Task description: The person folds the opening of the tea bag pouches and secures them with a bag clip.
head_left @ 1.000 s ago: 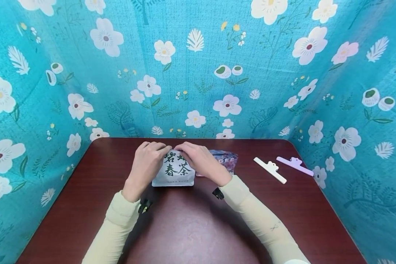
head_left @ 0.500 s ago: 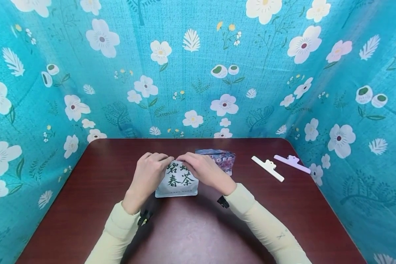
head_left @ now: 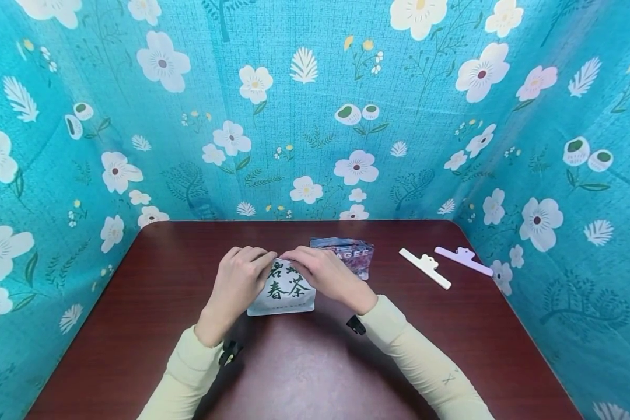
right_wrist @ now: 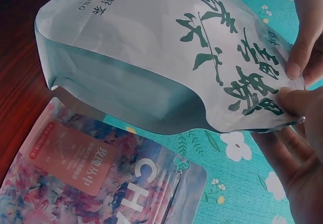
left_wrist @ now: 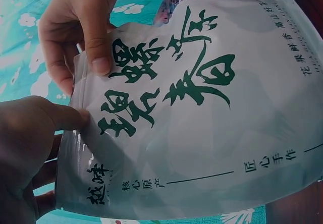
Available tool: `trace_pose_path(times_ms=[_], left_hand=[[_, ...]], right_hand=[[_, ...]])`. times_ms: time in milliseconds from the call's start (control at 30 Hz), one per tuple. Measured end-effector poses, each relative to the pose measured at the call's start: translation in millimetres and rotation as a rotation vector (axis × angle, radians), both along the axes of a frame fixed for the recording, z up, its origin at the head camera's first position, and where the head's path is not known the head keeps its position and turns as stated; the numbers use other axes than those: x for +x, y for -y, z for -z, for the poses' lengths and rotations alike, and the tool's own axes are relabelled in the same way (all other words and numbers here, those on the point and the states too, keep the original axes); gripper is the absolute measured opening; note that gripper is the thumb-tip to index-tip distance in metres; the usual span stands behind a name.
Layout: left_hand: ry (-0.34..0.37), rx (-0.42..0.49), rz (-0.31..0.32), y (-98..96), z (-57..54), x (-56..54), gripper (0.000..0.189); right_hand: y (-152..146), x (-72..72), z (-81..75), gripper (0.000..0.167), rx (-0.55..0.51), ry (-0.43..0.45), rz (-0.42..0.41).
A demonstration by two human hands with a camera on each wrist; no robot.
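A white pouch of tea [head_left: 280, 294] with large green Chinese characters is held upright near the middle of the table. My left hand [head_left: 240, 274] pinches its top edge, thumb on the printed front and fingers behind, as the left wrist view shows along the pouch's sealed strip [left_wrist: 75, 133]. Beside it my right hand [head_left: 328, 273] grips the same edge, its thumb [right_wrist: 295, 100] on the front and its fingers behind. The two thumbs are close together. In the right wrist view the pouch's pale gusseted side [right_wrist: 126, 90] shows.
Behind my right hand stands a colourful pouch [head_left: 359, 259] with white lettering. To the right lie a white clip [head_left: 425, 268] and a lilac clip [head_left: 464, 260] on the dark red table [head_left: 152, 303]. A flowered blue cloth [head_left: 294, 116] hangs behind and at both sides.
Both hands have brought the tea pouch nearer to me, mostly in the first half second. Their hold on the top edge continues. The clips and the colourful pouch stay put.
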State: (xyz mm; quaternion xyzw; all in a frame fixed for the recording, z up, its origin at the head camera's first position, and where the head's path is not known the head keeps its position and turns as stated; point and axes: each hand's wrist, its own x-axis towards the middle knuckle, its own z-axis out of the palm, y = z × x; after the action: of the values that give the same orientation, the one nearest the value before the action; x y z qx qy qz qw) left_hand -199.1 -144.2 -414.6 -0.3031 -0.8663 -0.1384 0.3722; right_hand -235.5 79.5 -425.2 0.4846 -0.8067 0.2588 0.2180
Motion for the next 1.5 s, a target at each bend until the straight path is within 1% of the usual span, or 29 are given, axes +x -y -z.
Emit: trace_pose_path(times_ms=[100, 267, 400, 567, 633, 733, 833, 1000, 1133, 1267, 1367, 1500], left_hand=[[-0.004, 0.007, 0.003, -0.6, 0.4, -1.4, 0.015], [-0.012, 0.003, 0.001, -2.0, 0.2, -2.5, 0.015], [-0.013, 0.001, 0.004, -4.1, -0.7, -3.1, 0.014], [0.01, -0.012, 0.029, -9.0, -0.4, -4.7, 0.015], [0.02, -0.022, 0.049, -12.2, -0.6, -5.0, 0.016], [0.017, -0.033, 0.083, -18.5, -1.1, -5.5, 0.018], [0.014, -0.034, 0.114, -24.6, -0.9, -6.2, 0.018], [0.01, -0.034, 0.133, -31.8, 2.3, -8.1, 0.018], [-0.012, -0.048, 0.116, -34.9, 4.3, -8.8, 0.013], [-0.041, -0.064, 0.088, -37.0, 6.5, -8.4, 0.011], [-0.057, -0.057, 0.071, -38.2, 7.9, -7.6, 0.011], [-0.075, -0.04, 0.052, -39.6, 9.4, -7.3, 0.011]], right_hand=[[-2.2, -0.2, 0.5, 0.033, -0.007, 0.039, -0.002], [-9.4, 0.1, 1.4, 0.035, -0.022, 0.128, -0.003], [-17.6, -0.2, 1.7, 0.035, -0.044, 0.162, -0.013], [-26.3, -2.6, 5.1, 0.033, -0.113, 0.238, -0.08], [-28.3, -3.9, 6.8, 0.029, -0.136, 0.25, -0.106], [-29.6, -5.3, 7.5, 0.024, -0.14, 0.23, -0.122], [-30.4, -6.4, 7.1, 0.019, -0.134, 0.195, -0.121], [-32.1, -7.0, 6.7, 0.02, -0.131, 0.179, -0.114], [-32.4, -6.0, 8.2, 0.021, -0.143, 0.194, -0.106], [-32.8, -3.7, 13.0, 0.021, -0.156, 0.22, -0.067], [-32.6, -2.7, 15.8, 0.018, -0.169, 0.225, -0.04], [-31.2, -3.9, 17.6, 0.014, -0.184, 0.215, -0.026]])
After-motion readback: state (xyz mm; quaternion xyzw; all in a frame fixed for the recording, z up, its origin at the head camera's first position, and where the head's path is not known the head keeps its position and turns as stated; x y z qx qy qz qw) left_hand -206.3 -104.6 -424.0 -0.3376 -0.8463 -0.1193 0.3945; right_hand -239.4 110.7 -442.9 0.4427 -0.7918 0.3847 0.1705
